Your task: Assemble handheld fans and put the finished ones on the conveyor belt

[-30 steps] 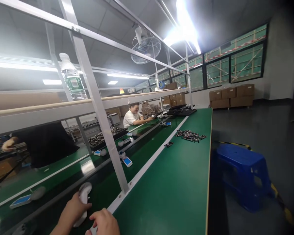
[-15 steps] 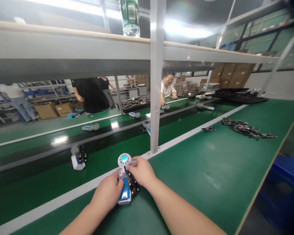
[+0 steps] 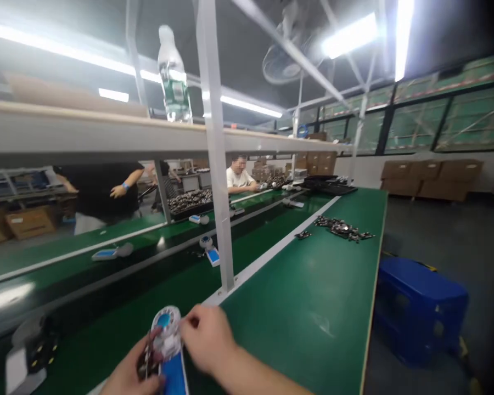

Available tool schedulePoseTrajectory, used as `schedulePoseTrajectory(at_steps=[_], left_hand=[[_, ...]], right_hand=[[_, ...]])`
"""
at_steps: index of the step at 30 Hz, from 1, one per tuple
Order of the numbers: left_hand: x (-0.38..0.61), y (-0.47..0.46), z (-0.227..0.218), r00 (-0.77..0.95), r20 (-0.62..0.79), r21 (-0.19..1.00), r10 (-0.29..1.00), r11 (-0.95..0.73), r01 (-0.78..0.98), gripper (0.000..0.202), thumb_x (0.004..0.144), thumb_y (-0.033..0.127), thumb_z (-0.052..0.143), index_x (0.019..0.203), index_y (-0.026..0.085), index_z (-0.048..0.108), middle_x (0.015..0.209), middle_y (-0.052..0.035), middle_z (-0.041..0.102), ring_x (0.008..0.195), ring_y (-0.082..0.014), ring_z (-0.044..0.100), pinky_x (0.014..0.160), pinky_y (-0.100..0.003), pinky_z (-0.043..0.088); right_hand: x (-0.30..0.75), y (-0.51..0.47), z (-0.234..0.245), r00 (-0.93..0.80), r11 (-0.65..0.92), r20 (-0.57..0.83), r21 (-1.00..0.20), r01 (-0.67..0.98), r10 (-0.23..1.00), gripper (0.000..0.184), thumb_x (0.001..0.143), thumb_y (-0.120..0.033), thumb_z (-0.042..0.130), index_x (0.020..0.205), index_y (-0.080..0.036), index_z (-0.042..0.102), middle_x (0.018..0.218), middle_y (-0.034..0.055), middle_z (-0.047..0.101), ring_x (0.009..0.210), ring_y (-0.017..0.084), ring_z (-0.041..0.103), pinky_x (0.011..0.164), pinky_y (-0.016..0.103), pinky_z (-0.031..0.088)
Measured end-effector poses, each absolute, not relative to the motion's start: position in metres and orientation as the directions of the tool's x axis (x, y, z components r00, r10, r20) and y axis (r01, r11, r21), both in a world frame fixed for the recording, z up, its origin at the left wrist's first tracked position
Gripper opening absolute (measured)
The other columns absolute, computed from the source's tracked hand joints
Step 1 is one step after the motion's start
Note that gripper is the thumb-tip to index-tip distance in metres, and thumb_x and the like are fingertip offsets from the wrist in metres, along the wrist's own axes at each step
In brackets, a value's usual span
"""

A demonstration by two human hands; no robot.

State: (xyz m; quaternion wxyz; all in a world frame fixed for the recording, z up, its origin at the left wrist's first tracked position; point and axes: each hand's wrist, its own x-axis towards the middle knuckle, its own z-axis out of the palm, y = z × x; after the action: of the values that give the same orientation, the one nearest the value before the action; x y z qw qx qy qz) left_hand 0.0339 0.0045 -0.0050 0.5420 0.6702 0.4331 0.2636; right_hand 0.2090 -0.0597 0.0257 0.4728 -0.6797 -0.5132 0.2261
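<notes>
My left hand (image 3: pixel 134 373) grips a white handheld device (image 3: pixel 164 343) from below at the bottom edge of the view. The device has a round vented head with a blue centre and a blue panel on its handle. A dark circuit board with small parts (image 3: pixel 147 359) sits against its side, partly hidden by my fingers. My right hand (image 3: pixel 208 340) is blurred, its fingers pressed on the device's head. The lower part of the handle runs out of the frame.
A dark conveyor belt (image 3: pixel 119 285) runs beside the green workbench (image 3: pixel 304 307). Several similar devices lie on the belt, and a pile of black circuit boards (image 3: pixel 341 229) lies on the bench. A white shelf post (image 3: pixel 222 219) stands ahead; a blue stool (image 3: pixel 420 307) is right. Co-workers sit and stand beyond.
The device has gone from upright between my hands on the bench to tilted and lower in the view, nearer the belt. The view has swung, bringing the stool back in sight.
</notes>
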Motion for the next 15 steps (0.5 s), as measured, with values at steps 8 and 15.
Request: schedulePoseTrajectory(at_steps=[8, 15], left_hand=[[0.050, -0.026, 0.016, 0.326, 0.203, 0.707, 0.923, -0.369, 0.604, 0.044, 0.088, 0.030, 0.047, 0.128, 0.019, 0.059, 0.125, -0.0111, 0.063, 0.111, -0.0231, 0.063, 0.095, -0.039, 0.052], [0.047, -0.031, 0.000, 0.298, 0.169, 0.692, 0.940, -0.328, 0.643, 0.064, 0.083, 0.039, 0.058, 0.143, 0.026, 0.041, 0.129, -0.0070, 0.063, 0.113, -0.0272, 0.064, 0.095, -0.040, 0.053]], right_hand=[[0.230, -0.055, 0.011, 0.061, -0.007, 0.038, -0.792, 0.610, 0.997, 0.011, 0.073, -0.027, 0.066, 0.077, -0.023, 0.075, 0.073, 0.0007, 0.072, 0.064, 0.016, 0.061, 0.055, 0.025, 0.036], [0.211, -0.053, 0.006, 0.192, -0.099, 0.044, -0.731, 0.675, 0.980, 0.019, 0.077, -0.031, 0.060, 0.081, -0.023, 0.077, 0.079, 0.0052, 0.075, 0.075, 0.021, 0.068, 0.061, 0.026, 0.041]])
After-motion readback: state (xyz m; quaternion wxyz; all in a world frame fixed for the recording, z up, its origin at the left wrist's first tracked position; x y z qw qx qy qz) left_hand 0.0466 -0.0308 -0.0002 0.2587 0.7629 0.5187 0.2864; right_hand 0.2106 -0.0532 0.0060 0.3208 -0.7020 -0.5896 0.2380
